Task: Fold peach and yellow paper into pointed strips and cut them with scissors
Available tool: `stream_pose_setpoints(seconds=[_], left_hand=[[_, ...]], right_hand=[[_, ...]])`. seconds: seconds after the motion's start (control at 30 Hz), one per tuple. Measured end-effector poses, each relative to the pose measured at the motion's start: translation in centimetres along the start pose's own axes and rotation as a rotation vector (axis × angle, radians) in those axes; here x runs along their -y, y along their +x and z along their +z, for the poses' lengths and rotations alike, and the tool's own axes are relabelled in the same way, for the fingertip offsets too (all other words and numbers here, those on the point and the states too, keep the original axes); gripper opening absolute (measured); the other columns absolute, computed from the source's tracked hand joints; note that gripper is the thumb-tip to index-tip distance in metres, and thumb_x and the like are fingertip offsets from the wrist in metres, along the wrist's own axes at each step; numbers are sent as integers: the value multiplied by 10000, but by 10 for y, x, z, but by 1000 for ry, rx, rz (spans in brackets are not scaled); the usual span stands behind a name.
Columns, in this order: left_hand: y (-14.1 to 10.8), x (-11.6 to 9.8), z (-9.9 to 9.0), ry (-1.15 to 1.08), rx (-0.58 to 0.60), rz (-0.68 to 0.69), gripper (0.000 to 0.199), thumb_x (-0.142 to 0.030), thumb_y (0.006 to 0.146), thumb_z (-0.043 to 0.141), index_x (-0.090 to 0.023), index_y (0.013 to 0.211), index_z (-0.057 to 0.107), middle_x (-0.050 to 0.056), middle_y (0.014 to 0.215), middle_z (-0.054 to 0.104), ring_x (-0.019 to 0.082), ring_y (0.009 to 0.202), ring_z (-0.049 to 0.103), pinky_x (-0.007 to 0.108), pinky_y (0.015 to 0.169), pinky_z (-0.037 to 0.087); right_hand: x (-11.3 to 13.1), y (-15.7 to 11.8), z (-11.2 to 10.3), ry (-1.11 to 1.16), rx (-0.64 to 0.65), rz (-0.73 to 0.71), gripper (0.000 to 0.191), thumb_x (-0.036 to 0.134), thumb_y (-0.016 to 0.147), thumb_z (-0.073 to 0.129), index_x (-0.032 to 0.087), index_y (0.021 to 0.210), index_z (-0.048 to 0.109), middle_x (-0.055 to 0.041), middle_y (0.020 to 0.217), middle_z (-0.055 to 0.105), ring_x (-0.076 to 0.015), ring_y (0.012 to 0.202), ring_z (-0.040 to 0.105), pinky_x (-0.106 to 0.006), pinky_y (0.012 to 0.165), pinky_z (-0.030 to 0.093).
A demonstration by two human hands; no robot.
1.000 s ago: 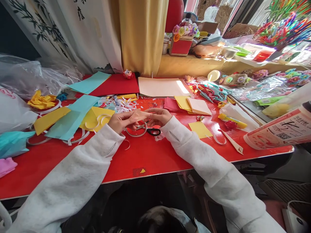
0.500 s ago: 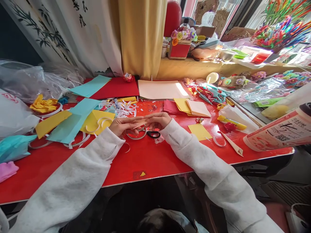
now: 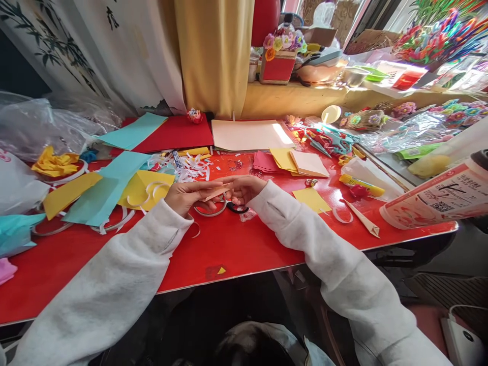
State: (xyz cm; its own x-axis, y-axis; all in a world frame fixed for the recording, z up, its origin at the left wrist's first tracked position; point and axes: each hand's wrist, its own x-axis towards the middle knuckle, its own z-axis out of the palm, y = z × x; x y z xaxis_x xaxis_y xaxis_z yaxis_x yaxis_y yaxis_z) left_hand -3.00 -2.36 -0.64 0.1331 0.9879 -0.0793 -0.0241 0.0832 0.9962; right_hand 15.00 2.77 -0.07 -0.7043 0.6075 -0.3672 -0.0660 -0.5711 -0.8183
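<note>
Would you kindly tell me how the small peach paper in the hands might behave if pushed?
The peach paper would probably bend easily, as it looks thin. It is likely light, being small and held up between the left hand and right hand.

Between the sleeves, the near desk (image 3: 244, 249) gives a bare lane, with a yellow scrap (image 3: 221, 270) at its edge. A ring (image 3: 211, 214) and scissors (image 3: 237, 207) crowd the space under the left grip (image 3: 188, 197) and right grip (image 3: 249, 189). White shreds (image 3: 196, 166) and stacked squares (image 3: 310, 163) obstruct beyond; rightward, a cone (image 3: 362, 218) and cup (image 3: 438, 195) stand in the way.
</note>
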Motion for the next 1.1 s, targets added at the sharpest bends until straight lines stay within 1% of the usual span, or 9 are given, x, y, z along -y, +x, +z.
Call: stream_pose_setpoints(seconds=[0.1,0.23,0.43,0.63,0.73,0.83,0.93,1.0,1.1], left_hand=[[-1,-2,-1,-9,0,4,263,-257,579,700,-174,829,712,35,656,678,131,489,602,266,520,528],[-2,-4,-1,27,10,10,253,-269,619,674,-157,845,700,44,644,674,142,505,612,272,527,521],[-4,-3,3,89,11,14,208,-276,639,646,-151,803,679,28,640,665,132,513,613,261,552,519],[4,4,0,112,67,19,313,-369,638,640,-124,833,638,17,636,628,123,508,587,263,534,509],[8,8,0,164,-14,40,399,-386,611,686,-133,904,590,-9,592,593,109,489,556,246,501,496],[10,10,-1,214,-62,67,416,-388,593,703,-136,897,576,-13,587,586,119,501,559,249,498,492],[10,8,-4,272,-55,127,340,-408,634,668,-141,831,595,-10,602,587,112,491,552,232,491,462],[9,6,-7,336,-43,181,308,-403,650,658,-148,814,604,-13,596,589,98,477,536,210,479,424],[10,5,-9,422,0,225,285,-397,651,659,-151,789,622,-22,551,569,80,451,491,196,452,368]], right_hand=[[1,-4,1,-30,75,-36,216,123,847,390,104,825,604,-53,626,671,-104,521,633,-177,485,505],[0,-8,3,-154,39,-72,247,272,837,508,66,745,609,-82,625,669,-122,537,644,-184,496,521],[2,-8,2,-255,11,-19,160,210,739,632,65,676,606,-51,535,641,-121,426,605,-173,388,480],[-7,2,7,-265,-129,-62,144,177,750,613,91,640,579,-25,474,612,-117,398,586,-164,342,440],[-11,5,10,-278,-176,-118,137,167,779,570,99,660,572,-6,457,601,-114,383,580,-170,353,450],[-13,4,11,-229,-135,-131,89,171,770,583,98,719,585,1,486,616,-107,409,592,-170,393,473],[-13,2,10,-131,-35,-96,80,159,758,598,91,801,602,-34,609,667,-123,530,643,-195,497,522],[-12,0,10,-110,-4,-53,118,187,796,559,79,813,605,-69,668,682,-141,587,661,-221,537,537],[-13,-2,8,-170,11,-3,240,277,839,504,67,790,608,-83,617,668,-140,525,645,-225,504,529]])
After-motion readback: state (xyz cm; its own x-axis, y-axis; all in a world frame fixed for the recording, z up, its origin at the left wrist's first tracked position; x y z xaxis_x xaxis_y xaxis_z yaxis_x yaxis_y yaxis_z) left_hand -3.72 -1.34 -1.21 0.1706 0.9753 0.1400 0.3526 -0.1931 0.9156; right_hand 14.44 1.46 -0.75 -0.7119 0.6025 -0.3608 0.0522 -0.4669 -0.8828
